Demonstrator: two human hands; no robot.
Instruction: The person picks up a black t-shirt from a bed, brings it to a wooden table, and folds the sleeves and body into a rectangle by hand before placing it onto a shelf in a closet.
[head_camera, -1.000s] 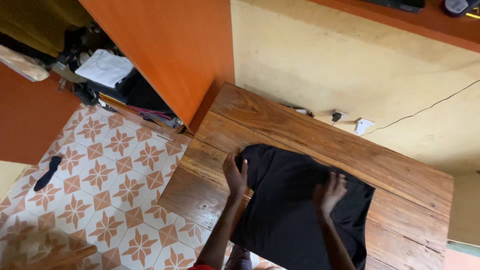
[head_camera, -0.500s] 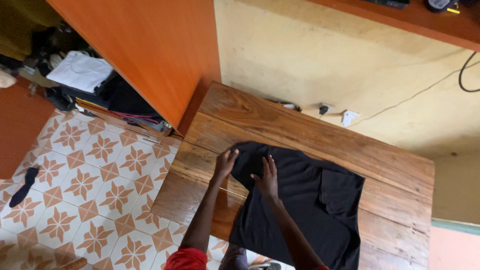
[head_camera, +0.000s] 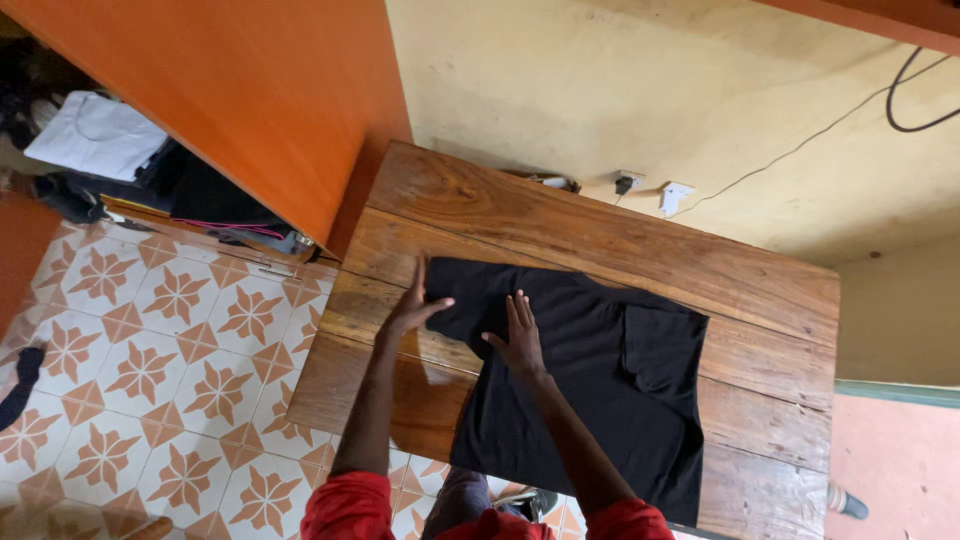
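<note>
On the wooden tabletop (head_camera: 600, 240), a black garment (head_camera: 590, 390) lies spread, its long axis running toward the person, with the right hand (head_camera: 520, 335) flat on it, fingers open, the left hand (head_camera: 412, 305) open-fingered at its far-left corner, and an orange cupboard (head_camera: 250, 90) standing clear to the left.

Single head view, steep downward look, close over wooden table (head_camera: 600, 240)
</note>
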